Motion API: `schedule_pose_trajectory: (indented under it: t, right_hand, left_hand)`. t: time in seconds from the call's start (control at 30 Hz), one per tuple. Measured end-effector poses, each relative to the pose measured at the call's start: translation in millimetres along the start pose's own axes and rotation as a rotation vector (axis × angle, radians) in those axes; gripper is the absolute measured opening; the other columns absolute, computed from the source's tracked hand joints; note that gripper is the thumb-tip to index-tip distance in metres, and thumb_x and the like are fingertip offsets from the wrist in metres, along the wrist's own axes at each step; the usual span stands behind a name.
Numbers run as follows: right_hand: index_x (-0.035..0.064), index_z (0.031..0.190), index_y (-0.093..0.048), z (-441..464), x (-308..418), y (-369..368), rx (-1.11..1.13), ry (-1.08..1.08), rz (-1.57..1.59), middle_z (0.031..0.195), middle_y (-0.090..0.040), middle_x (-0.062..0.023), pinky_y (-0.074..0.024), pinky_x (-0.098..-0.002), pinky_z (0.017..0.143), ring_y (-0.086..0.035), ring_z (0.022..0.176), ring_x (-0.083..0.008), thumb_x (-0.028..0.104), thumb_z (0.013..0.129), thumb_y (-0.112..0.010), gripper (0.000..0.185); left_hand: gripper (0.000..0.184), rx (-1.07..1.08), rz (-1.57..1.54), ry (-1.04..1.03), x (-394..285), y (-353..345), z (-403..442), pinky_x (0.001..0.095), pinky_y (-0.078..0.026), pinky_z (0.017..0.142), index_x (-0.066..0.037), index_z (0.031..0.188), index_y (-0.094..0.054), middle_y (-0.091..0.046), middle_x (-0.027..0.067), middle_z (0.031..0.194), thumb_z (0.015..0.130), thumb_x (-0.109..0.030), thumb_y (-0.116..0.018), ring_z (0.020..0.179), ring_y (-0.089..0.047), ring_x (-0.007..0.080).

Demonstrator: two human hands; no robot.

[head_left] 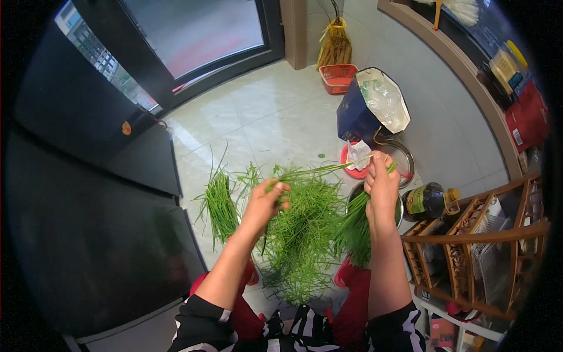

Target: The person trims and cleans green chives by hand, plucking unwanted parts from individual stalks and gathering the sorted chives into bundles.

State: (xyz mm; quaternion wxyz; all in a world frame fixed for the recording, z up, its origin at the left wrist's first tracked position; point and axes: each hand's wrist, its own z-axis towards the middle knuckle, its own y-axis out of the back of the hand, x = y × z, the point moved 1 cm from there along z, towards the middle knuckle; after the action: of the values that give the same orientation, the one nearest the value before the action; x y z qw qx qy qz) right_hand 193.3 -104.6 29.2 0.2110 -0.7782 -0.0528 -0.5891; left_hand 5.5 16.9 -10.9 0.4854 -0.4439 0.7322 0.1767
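My right hand (382, 185) is closed around a bunch of garlic chives (356, 226), whose long green leaves hang down below it. A few thin strands (319, 170) stretch between my two hands. My left hand (264, 205) pinches the other end of these strands, its fingers curled. Under and between my hands a loose heap of chives (305, 223) spreads over the floor. A neater bundle of chives (220, 205) lies left of my left hand. Beneath the bunch in my right hand sits a round metal pot (401, 214), mostly hidden.
A red bowl with white paper (359, 155) and a dark blue bin with a plastic liner (381, 105) stand ahead. An oil bottle (428, 201) and a wooden rack (469, 246) are at right. A dark cabinet (88, 223) borders the left; a red basket (338, 79) lies farther off.
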Motion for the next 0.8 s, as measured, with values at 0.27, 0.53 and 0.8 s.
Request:
schedule_pose_trajectory:
  t: [0.27, 0.53, 0.8]
  right_hand:
    - [0.008, 0.092, -0.053, -0.1, 4.2, 2.2, 0.053, 0.025, 0.043, 0.061, -0.032, 0.0095, -0.0169, -0.018, 0.039, -0.023, 0.045, 0.0005, 0.023, 0.094, -0.051, 0.015]
    - [0.0043, 0.093, -0.057, -12.0, -5.7, -12.7, 0.323, -0.052, -0.149, 0.063, -0.04, 0.0066, -0.0223, -0.0189, 0.043, -0.03, 0.049, -0.001, 0.025, 0.091, -0.055, 0.021]
    - [0.0019, 0.09, -0.06, -24.0, -16.8, -28.1, 0.511, -0.082, -0.421, 0.064, -0.045, 0.0038, -0.0313, -0.0223, 0.053, -0.039, 0.057, -0.0054, 0.025, 0.09, -0.055, 0.024]
  left_hand:
    - [0.019, -0.193, -0.356, -0.045, -8.6, 58.3, 19.5, 0.0234, -0.024, 0.034, -0.005, 0.098, -0.051, -0.053, 0.0036, 0.065, 0.092, -0.024, -0.053, 0.036, -0.033, 0.0083]
    - [0.018, 0.013, -0.064, -0.098, -20.1, 16.4, 2.1, 0.0184, -0.029, 0.035, -0.01, 0.091, -0.056, -0.066, 0.0075, 0.078, 0.08, -0.017, -0.068, 0.04, -0.04, 0.0041]
    - [0.022, 0.232, 0.114, -0.183, -7.0, -15.7, -8.2, 0.0183, -0.037, 0.056, -0.007, 0.091, -0.063, -0.064, -0.0002, 0.078, 0.074, -0.011, -0.074, 0.063, -0.051, 0.0044]
